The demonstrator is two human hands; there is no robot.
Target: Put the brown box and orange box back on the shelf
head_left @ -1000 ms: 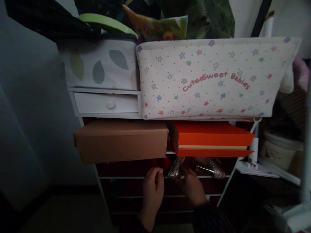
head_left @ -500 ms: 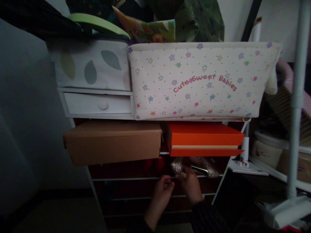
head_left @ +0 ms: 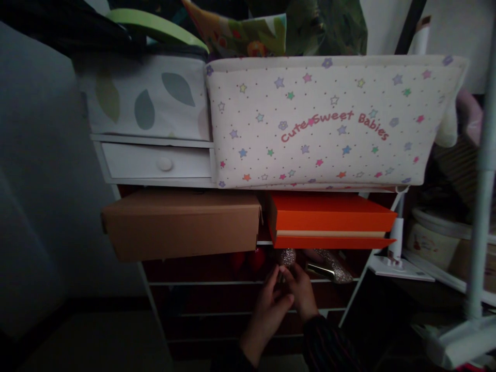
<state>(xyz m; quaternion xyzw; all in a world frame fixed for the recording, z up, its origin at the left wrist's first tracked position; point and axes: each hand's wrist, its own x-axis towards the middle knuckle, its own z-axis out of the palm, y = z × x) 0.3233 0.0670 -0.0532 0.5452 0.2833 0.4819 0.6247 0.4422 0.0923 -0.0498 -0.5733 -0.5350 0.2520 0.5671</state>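
Note:
Low in the head view, both my hands are together in front of a shelf of the rack, fingertips almost meeting. My right hand (head_left: 303,293) has its fingers pinched just below the rounded end of a glittery shoe (head_left: 288,256); what they grip is hidden. My left hand (head_left: 267,312) comes in beside it, index finger raised and thumb apart, with nothing visible in it. To the right lies another glittery shoe (head_left: 340,270) with a shiny gold strip. Red shoes (head_left: 256,258) sit in shadow to the left.
Above the hands, a brown cardboard box (head_left: 186,227) and an orange box (head_left: 333,221) jut from the rack. A star-patterned fabric bin (head_left: 318,124) and a white drawer (head_left: 155,161) stand on top. A pale pole (head_left: 480,222) rises at right.
My left hand has moved right and up against the right hand, its index finger now extended. The right hand's fingers have shifted up slightly toward the glittery shoe. The view has shifted a little.

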